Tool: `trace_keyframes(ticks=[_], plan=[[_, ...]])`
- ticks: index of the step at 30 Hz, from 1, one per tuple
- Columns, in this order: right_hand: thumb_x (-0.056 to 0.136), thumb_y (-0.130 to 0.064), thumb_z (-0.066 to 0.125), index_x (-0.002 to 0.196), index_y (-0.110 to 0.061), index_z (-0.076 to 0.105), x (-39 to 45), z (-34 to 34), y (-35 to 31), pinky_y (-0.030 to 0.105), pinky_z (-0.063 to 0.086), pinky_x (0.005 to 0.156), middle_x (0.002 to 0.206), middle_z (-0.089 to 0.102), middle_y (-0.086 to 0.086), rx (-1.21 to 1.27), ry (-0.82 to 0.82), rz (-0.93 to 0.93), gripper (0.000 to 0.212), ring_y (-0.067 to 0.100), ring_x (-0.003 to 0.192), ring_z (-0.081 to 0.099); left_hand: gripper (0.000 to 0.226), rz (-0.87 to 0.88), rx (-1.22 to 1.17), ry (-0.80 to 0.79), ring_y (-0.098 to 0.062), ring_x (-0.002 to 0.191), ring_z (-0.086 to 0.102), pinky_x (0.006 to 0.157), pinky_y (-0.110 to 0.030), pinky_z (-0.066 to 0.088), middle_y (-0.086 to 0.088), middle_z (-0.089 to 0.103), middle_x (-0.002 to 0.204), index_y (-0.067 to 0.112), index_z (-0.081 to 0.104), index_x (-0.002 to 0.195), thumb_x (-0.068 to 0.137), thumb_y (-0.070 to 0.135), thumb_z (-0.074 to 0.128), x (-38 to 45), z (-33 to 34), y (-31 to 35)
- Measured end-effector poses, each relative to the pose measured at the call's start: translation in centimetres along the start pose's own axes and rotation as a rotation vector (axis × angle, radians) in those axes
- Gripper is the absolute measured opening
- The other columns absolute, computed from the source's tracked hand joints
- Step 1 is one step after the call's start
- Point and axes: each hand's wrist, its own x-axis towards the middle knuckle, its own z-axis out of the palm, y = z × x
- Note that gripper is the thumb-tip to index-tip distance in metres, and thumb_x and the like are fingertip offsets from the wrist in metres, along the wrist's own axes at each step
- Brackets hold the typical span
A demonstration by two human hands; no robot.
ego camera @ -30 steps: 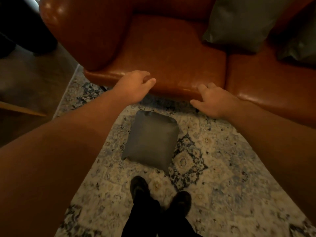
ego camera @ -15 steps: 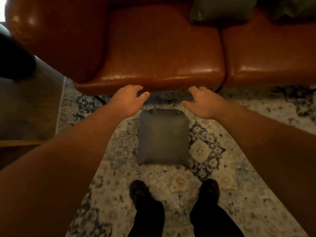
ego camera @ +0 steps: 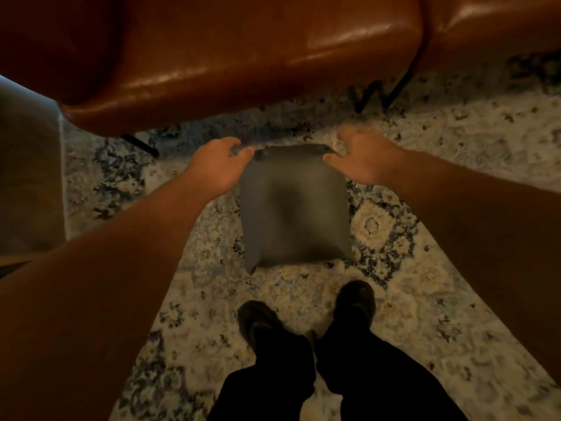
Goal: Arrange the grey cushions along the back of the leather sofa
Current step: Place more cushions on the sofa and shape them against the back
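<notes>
Step in hand, as I read it: pick up the grey cushion [ego camera: 293,205] off the patterned rug [ego camera: 425,268] w/ both hands, then get it onto the leather sofa [ego camera: 243,50] at the far side. To do it well: take the two far corners at once, pinch fabric plus some filling, not just the seam, so it doesn't sag or slip. Lift straight up, clear the seat's front edge, then stand it against the sofa back. The back isn't in view here, so can't judge how many cushions are placed or where the gap is.

Cushion lies flat on the rug, just in front of the person's shoes [ego camera: 306,317], near the sofa's front edge but not touching it. Soft dent in its middle; near-left corner droops a bit. A black metal sofa leg [ego camera: 379,95] stands beyond it to the right.

Left hand [ego camera: 217,165]: arm reaching fwd and down, palm down, fingers curled partway, thumb tip at the cushion's far-left corner. Looks like contact, but no firm grip yet.

Right hand [ego camera: 364,159]: mirrored pose, partly spread, thumb at the far-right corner, fingers blurred w/ motion, so can't tell if they're touching fabric. Neither hand has closed on anything.

Both forearms come in symmetric, elbows wide, person bent over the cushion.
</notes>
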Motion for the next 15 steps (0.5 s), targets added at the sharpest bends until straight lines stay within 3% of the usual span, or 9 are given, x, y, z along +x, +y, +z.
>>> trace_keyframes(ticks=[5, 10, 11, 13, 15], plan=[[0.103, -0.055, 0.053, 0.161, -0.012, 0.03, 5.6, 5.6, 3.8, 0.04, 0.044, 0.104, 0.162, 0.039, 0.022, 0.203, 0.053, 0.083, 0.075, 0.042, 0.141, 0.047, 0.063, -0.067, -0.082, 0.011, -0.036, 0.144, 0.046, 0.113, -0.049, 0.042, -0.01, 0.039, 0.165, 0.02, 0.037, 0.16, 0.107, 0.054, 0.045, 5.1, 6.1, -2.8], [0.103, -0.053, 0.054, 0.163, -0.009, 0.026, 10.9, 10.0, 6.4, 0.045, 0.037, 0.118, 0.166, 0.035, 0.019, 0.493, 0.112, 0.257, 0.08, 0.039, 0.15, 0.038, 0.061, -0.212, -0.361, 0.092, -0.035, 0.143, 0.047, 0.117, -0.05, 0.042, -0.012, 0.045, 0.16, 0.013, 0.047, 0.154, 0.106, 0.051, 0.049, 10.1, 10.4, -5.7], [0.103, -0.052, 0.054, 0.163, -0.008, 0.026, 11.9, 10.7, 6.7, 0.046, 0.038, 0.119, 0.165, 0.035, 0.019, 0.551, 0.122, 0.284, 0.08, 0.039, 0.149, 0.039, 0.055, -0.246, -0.419, 0.1, -0.033, 0.137, 0.052, 0.111, -0.046, 0.046, -0.012, 0.054, 0.151, 0.012, 0.055, 0.146, 0.106, 0.05, 0.049, 11.0, 11.2, -6.1], [0.102, -0.051, 0.054, 0.164, -0.007, 0.021, 13.7, 11.9, 7.1, 0.047, 0.04, 0.118, 0.166, 0.034, 0.019, 0.658, 0.121, 0.334, 0.083, 0.039, 0.148, 0.041, 0.044, -0.317, -0.542, 0.12, -0.025, 0.113, 0.061, 0.085, -0.033, 0.05, -0.005, 0.064, 0.124, 0.013, 0.063, 0.131, 0.106, 0.048, 0.051, 12.7, 12.7, -6.7], [0.102, -0.051, 0.055, 0.166, -0.009, 0.014, 15.3, 13.0, 7.6, 0.048, 0.039, 0.119, 0.168, 0.03, 0.018, 0.738, 0.118, 0.362, 0.087, 0.04, 0.149, 0.04, 0.057, -0.385, -0.651, 0.11, -0.021, 0.112, 0.058, 0.083, -0.032, 0.042, 0.002, 0.058, 0.131, 0.012, 0.054, 0.146, 0.104, 0.051, 0.053, 14.1, 14.1, -7.4]])
